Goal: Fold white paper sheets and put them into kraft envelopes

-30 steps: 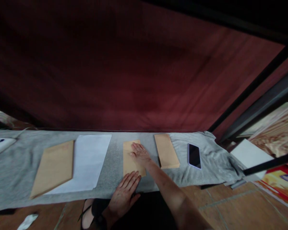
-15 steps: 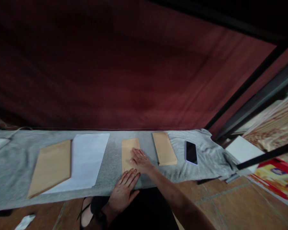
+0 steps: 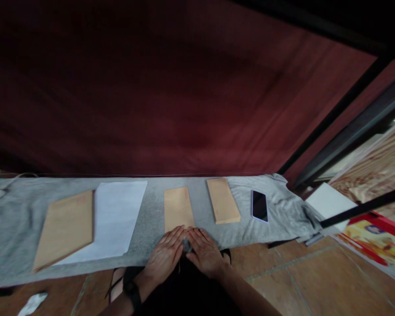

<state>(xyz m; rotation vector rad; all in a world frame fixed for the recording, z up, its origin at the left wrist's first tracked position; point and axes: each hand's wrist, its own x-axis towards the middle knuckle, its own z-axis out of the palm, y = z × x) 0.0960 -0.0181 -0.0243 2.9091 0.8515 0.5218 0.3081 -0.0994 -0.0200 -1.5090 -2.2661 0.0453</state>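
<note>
On the grey cloth, between white paper at left and an envelope stack at right, the single envelope lies flat. Left hand and right hand, fingers extended, cover its near end, apparently gripping nothing; uneven pressure could skew or crease it.

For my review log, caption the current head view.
Left hand and right hand on the near end of a brown envelope atop grey cloth.

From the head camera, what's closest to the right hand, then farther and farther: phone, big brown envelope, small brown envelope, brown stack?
1. Small brown envelope: touching the right hand, just ahead.
2. Brown stack: off to the right.
3. Phone: farther right.
4. Big brown envelope: way over left.
</note>
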